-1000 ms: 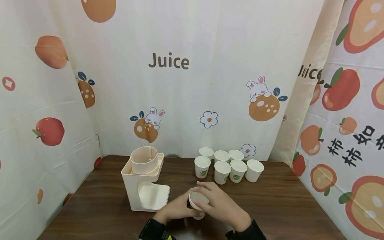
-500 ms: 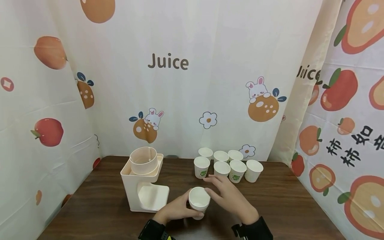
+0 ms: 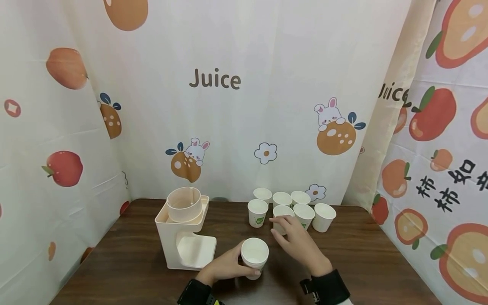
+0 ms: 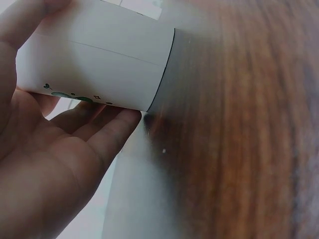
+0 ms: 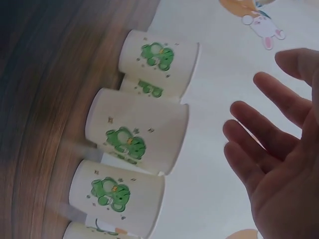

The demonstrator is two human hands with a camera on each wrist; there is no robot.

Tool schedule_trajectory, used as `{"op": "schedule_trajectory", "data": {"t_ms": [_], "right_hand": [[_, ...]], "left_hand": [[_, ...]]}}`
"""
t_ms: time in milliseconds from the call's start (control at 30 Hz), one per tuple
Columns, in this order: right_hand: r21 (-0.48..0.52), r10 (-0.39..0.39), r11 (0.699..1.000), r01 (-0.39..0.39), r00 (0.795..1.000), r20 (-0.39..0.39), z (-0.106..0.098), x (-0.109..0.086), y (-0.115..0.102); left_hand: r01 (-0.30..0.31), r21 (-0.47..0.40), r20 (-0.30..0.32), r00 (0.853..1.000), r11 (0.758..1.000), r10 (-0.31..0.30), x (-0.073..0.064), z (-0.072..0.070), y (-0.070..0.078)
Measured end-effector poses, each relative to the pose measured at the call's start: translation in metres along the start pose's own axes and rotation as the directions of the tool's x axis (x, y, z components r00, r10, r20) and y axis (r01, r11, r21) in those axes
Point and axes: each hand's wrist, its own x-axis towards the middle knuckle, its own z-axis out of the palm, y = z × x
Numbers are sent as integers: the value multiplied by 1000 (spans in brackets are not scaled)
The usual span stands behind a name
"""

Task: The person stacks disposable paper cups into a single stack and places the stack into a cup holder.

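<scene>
My left hand grips a white paper cup upright near the table's front, its fingers and thumb round the side. In the left wrist view, the held cup shows a bit of green print and its lower edge close to the wood. I cannot tell whether more than one cup is nested there. My right hand holds nothing; its loosely bent fingers hover in front of a group of white paper cups. The right wrist view has this hand apart from the cups, which carry green cartoon animals.
A cream-coloured machine with a round open top and a low tray stands to the left of the held cup. Everything rests on a dark wooden table. Printed fabric curtains enclose the back and sides.
My right hand has let go of the cup and moved right and away, toward the group of cups. The left hand keeps its grip in nearly the same place.
</scene>
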Motion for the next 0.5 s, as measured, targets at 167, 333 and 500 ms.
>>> {"op": "schedule_trajectory", "data": {"t_ms": [167,333,500], "right_hand": [[-73,-7,997,2,998,-64,5,7,11],[-94,22,995,-35,990,-139,11,16,21],[-109,31,993,-51,984,-174,15,22,31]], "left_hand": [[4,3,-6,1000,1000,-4,1,1,0],[0,5,-11,1000,1000,0,0,1,0],[-2,-4,-12,1000,1000,2,-1,1,0]]}}
